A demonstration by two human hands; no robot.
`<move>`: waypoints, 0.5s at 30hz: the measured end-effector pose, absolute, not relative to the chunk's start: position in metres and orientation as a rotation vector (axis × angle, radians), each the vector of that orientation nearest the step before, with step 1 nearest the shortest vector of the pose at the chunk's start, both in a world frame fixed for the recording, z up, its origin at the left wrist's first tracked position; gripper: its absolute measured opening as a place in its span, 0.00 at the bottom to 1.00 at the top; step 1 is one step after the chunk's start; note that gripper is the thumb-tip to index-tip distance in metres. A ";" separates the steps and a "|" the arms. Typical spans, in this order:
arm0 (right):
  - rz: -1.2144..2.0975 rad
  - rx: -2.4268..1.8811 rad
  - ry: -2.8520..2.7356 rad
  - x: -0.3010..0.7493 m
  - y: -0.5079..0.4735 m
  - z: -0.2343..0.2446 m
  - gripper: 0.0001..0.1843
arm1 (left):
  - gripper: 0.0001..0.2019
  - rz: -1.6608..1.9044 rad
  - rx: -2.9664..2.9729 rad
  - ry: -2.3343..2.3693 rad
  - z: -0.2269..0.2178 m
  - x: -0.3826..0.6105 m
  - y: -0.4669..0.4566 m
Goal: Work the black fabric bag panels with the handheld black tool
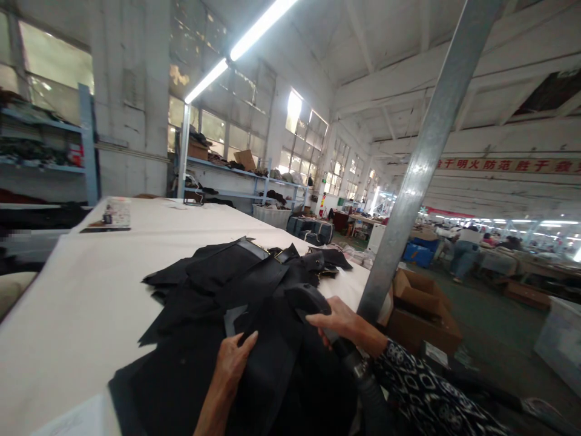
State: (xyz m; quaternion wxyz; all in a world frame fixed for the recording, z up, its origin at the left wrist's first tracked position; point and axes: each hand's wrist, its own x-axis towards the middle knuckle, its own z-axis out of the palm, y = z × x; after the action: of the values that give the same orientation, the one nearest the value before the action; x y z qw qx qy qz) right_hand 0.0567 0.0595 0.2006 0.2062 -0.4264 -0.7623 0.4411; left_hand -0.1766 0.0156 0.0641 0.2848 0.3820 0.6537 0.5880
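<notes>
A heap of black cloth pieces (181,363) is spread over the near part of the white table. My left hand (231,363) lies on the cloth at the middle front, its thumb and fingers pinching a fold. Beside those fingers a grey strip (233,320) shows on the fabric. To the right, my right hand (338,321) is wrapped around a black vacuum hose handle (308,298), whose curved head rests on or just over the cloth. A ribbed hose (372,387) runs down from it. Several gold-coloured metal bits glint at the heap's far side.
A slanting metal post (422,163) rises close to my right arm, at the table edge. Cardboard boxes (422,309) stand on the floor beyond it. Printed paper (109,215) lies on the white table (149,227) at far left. Shelves (227,172) line the wall; a person (465,248) stands far right.
</notes>
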 end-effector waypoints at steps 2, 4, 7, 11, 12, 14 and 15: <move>1.167 -1.202 -2.067 0.079 0.054 0.209 0.17 | 0.20 1.585 0.992 1.825 0.074 -0.185 0.009; 1.126 -1.225 -2.023 0.103 0.047 0.215 0.19 | 0.22 1.629 1.002 1.870 0.097 -0.190 0.002; 1.109 -1.260 -1.987 0.137 0.031 0.217 0.18 | 0.22 1.773 1.210 2.045 0.153 -0.180 -0.007; 1.054 -1.253 -2.023 0.175 0.003 0.209 0.18 | 0.19 1.931 1.809 2.367 0.234 -0.149 -0.019; 1.034 -1.251 -2.027 0.183 -0.004 0.206 0.19 | 0.19 2.014 1.902 2.407 0.250 -0.143 -0.021; 1.022 -1.251 -2.019 0.199 -0.016 0.201 0.19 | 0.20 2.207 2.035 2.455 0.274 -0.133 -0.024; 1.022 -1.248 -2.018 0.207 -0.021 0.198 0.19 | 0.20 2.270 2.101 2.472 0.283 -0.129 -0.023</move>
State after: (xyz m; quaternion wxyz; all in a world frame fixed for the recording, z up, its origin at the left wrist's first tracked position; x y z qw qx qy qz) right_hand 0.2068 -0.0207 0.1983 0.2753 -0.4643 -0.7510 0.3803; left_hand -0.1291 -0.0233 0.2828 -0.3975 0.4868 0.5730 0.5260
